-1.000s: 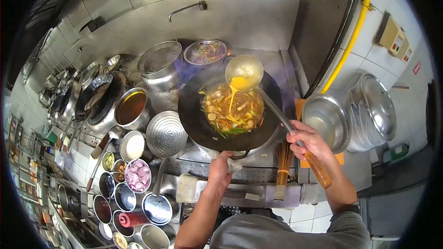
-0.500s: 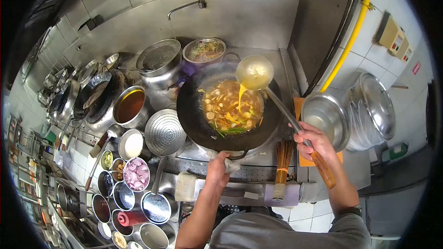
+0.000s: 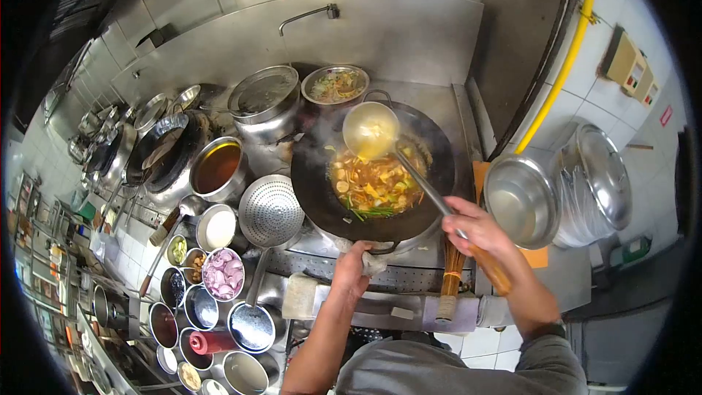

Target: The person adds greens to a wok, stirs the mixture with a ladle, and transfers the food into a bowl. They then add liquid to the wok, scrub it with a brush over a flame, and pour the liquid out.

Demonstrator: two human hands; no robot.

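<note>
A black wok (image 3: 314, 208) holds steaming brown broth with noodles, green vegetables and yellow strands (image 3: 380, 183). My left hand (image 3: 351, 269) is closed on the wok's near handle through a folded cloth (image 3: 374, 263). In my right hand (image 3: 479, 230), fingers wrapped round its shaft, is a long ladle (image 3: 371, 130) with a wooden grip end. The ladle's bowl hangs tilted above the far left part of the food, with some yellow liquid in it that looks like beaten egg. A little yellow shows at the bowl's lower lip.
A perforated strainer (image 3: 272, 208) lies left of the wok, beside a pot of reddish-brown liquid (image 3: 219, 167) and several ingredient tins, one with chopped onion (image 3: 223, 274). A bamboo brush (image 3: 451, 278) lies near my right hand. A metal basin (image 3: 521, 201) stands at right.
The ladle has moved left over the wok with my right hand. Its long yellow stream has shrunk to a trace at the lip. My left hand keeps its hold on the handle.
</note>
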